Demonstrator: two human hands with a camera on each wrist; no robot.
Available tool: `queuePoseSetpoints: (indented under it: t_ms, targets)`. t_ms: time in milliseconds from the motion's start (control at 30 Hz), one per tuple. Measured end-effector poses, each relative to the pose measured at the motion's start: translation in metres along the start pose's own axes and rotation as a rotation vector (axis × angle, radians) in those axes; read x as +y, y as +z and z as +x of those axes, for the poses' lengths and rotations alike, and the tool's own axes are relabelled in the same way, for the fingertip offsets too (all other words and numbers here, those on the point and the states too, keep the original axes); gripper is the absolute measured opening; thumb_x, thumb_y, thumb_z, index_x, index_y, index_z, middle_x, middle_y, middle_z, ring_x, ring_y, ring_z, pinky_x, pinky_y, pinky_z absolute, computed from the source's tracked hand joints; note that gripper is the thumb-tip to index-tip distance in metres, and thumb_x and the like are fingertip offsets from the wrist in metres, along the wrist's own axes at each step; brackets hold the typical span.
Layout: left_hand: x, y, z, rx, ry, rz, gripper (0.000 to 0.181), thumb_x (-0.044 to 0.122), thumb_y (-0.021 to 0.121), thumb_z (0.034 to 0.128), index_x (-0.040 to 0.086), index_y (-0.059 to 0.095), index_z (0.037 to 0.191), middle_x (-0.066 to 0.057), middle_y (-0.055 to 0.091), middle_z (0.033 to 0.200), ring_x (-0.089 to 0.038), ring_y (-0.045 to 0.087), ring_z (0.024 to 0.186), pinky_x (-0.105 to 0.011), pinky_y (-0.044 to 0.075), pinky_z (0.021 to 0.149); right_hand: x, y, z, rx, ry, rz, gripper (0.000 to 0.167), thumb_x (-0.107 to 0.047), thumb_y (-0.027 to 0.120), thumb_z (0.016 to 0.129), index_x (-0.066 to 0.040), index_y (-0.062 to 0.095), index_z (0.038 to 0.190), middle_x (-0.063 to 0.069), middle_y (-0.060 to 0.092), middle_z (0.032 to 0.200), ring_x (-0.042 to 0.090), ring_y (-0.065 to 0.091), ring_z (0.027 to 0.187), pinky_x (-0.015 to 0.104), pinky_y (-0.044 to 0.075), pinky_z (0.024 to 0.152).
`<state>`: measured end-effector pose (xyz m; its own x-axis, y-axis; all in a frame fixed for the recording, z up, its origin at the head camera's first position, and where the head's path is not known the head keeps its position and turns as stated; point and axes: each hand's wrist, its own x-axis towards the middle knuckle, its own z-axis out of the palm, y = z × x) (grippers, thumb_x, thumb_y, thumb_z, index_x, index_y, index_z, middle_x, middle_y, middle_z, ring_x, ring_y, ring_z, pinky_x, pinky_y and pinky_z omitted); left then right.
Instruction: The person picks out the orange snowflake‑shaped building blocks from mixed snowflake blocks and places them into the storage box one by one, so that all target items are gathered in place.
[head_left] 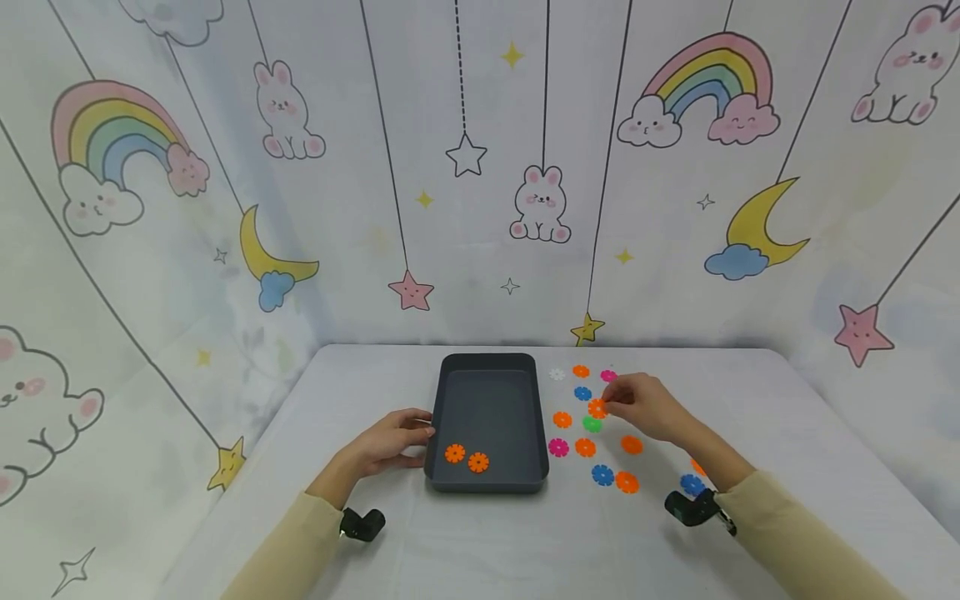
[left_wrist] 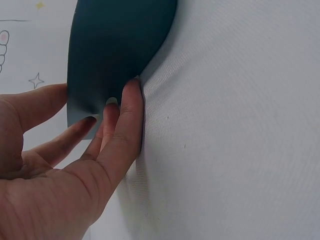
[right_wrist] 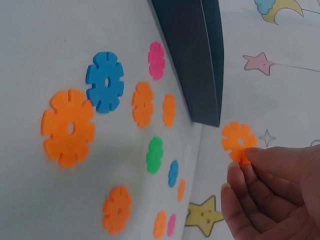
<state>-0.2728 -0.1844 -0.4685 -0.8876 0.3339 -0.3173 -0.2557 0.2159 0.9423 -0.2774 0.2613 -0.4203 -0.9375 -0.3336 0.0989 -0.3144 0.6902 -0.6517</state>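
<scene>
A dark grey rectangular tray point(head_left: 487, 400) stands on the white table, with two orange snowflake-shaped plastic discs point(head_left: 478, 462) lying near its front left corner. My left hand point(head_left: 392, 442) holds the tray's left side; in the left wrist view one finger reaches over the rim while other fingertips touch the outer wall point(left_wrist: 120, 40). Right of the tray, my right hand point(head_left: 643, 407) pinches an orange notched disc point(right_wrist: 239, 140) between thumb and fingers, above the table. Below it lie a green disc point(head_left: 592, 424) and a blue disc point(head_left: 582, 393).
More notched discs are scattered right of the tray: a pink disc point(head_left: 558, 447), a white disc point(head_left: 557, 375), a blue disc point(head_left: 602, 475) and several orange ones. A blue disc point(head_left: 692, 484) lies partly under the right forearm. Behind the table hangs a patterned cloth point(head_left: 480, 250).
</scene>
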Motion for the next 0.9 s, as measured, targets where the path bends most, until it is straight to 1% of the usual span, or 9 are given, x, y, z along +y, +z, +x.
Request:
queuePoseSetpoints:
  t_ms: [167,267,400,500,600,767,900]
  targets:
    - [-0.001,0.0,0.001,-0.001,0.001,0.005,0.055,0.016,0.062,0.1034,-0.003,0.041,0.15,-0.023,0.05,0.146,-0.034,0.058,0.125,-0.048,0.06,0.09,-0.013,0.008,0.005,-0.005,-0.029,0.027,0.008,-0.005,0.07,0.096,-0.002,0.07,0.103,0.003,0.07,0.094,0.019,0.066,0.086,0.028,0.06,0.077]
    - [-0.001,0.0,0.001,-0.002,0.0,0.007,0.054,0.016,0.062,0.1035,-0.003,0.041,0.15,-0.023,0.05,0.147,-0.034,0.058,0.125,-0.047,0.06,0.09,-0.018,0.014,0.009,-0.01,-0.054,0.042,0.006,-0.006,0.07,0.096,-0.003,0.07,0.102,0.003,0.07,0.094,0.019,0.067,0.086,0.027,0.06,0.077]
    - [0.0,0.0,0.001,-0.001,-0.003,0.008,0.054,0.016,0.062,0.1034,-0.003,0.041,0.15,-0.023,0.051,0.146,-0.034,0.058,0.125,-0.047,0.06,0.09,-0.026,0.025,0.015,-0.026,-0.073,0.068,0.005,-0.007,0.07,0.097,-0.005,0.071,0.101,0.005,0.071,0.094,0.026,0.068,0.087,0.026,0.059,0.076]
    - [0.001,0.001,-0.001,0.001,-0.007,0.004,0.054,0.016,0.062,0.1033,-0.003,0.042,0.15,-0.023,0.051,0.146,-0.034,0.058,0.125,-0.047,0.06,0.09,-0.033,0.033,0.018,-0.038,-0.083,0.081,0.004,-0.007,0.07,0.097,-0.006,0.071,0.1,0.008,0.071,0.093,0.028,0.067,0.085,0.026,0.058,0.075]
    - [0.001,0.001,-0.002,0.004,-0.009,0.001,0.055,0.016,0.063,0.1031,-0.003,0.042,0.15,-0.023,0.05,0.146,-0.035,0.058,0.125,-0.047,0.06,0.09,-0.042,0.042,0.022,-0.044,-0.09,0.086,0.003,-0.008,0.069,0.097,-0.007,0.071,0.099,0.008,0.071,0.092,0.023,0.066,0.083,0.027,0.057,0.073]
    - [0.0,0.001,-0.002,0.0,-0.007,-0.003,0.054,0.015,0.062,0.1032,-0.003,0.041,0.15,-0.023,0.05,0.147,-0.035,0.058,0.125,-0.047,0.059,0.091,-0.055,0.058,0.028,-0.06,-0.115,0.104,0.004,-0.007,0.069,0.097,-0.008,0.071,0.1,0.001,0.07,0.09,0.017,0.064,0.08,0.026,0.058,0.074]
    - [0.0,0.0,-0.001,-0.007,-0.003,0.001,0.054,0.016,0.061,0.1037,-0.003,0.041,0.15,-0.024,0.049,0.147,-0.035,0.058,0.125,-0.046,0.06,0.091,-0.063,0.069,0.033,-0.086,-0.147,0.118,0.005,-0.005,0.069,0.096,-0.008,0.071,0.1,-0.001,0.07,0.092,0.016,0.065,0.082,0.025,0.058,0.075]
